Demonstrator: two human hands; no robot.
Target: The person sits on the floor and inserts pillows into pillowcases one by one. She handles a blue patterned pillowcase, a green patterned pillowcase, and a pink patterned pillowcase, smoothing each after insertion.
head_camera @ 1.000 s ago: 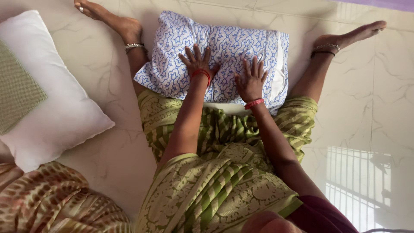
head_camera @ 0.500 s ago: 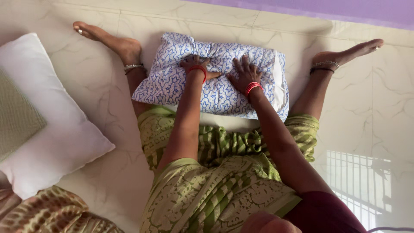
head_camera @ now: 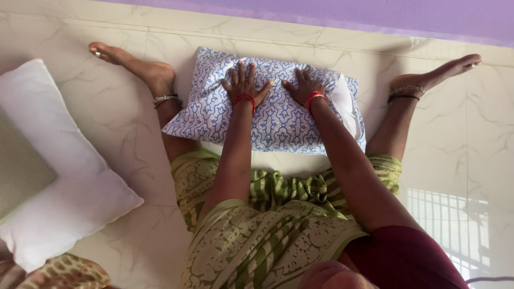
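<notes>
A pillow in a blue-and-white patterned cover [head_camera: 278, 120] lies on the pale marble floor between my spread legs. My left hand [head_camera: 245, 81] rests flat on its upper middle, fingers spread. My right hand [head_camera: 303, 83] lies flat just to the right of it, fingers apart, pressing the cover. Both wrists wear red bangles. White pillow fabric [head_camera: 345, 101] shows at the cover's open right end. Neither hand grips anything.
A bare white pillow [head_camera: 64, 176] lies on the floor at the left, a greenish cloth [head_camera: 19, 171] on top of it. Patterned brown fabric [head_camera: 59, 270] sits at the bottom left. A purple wall [head_camera: 375, 13] runs along the far edge.
Both hands have slid farther up the pillow and flattened out with fingers spread; the cover looks smoother. The view has tilted so the wall shows more.
</notes>
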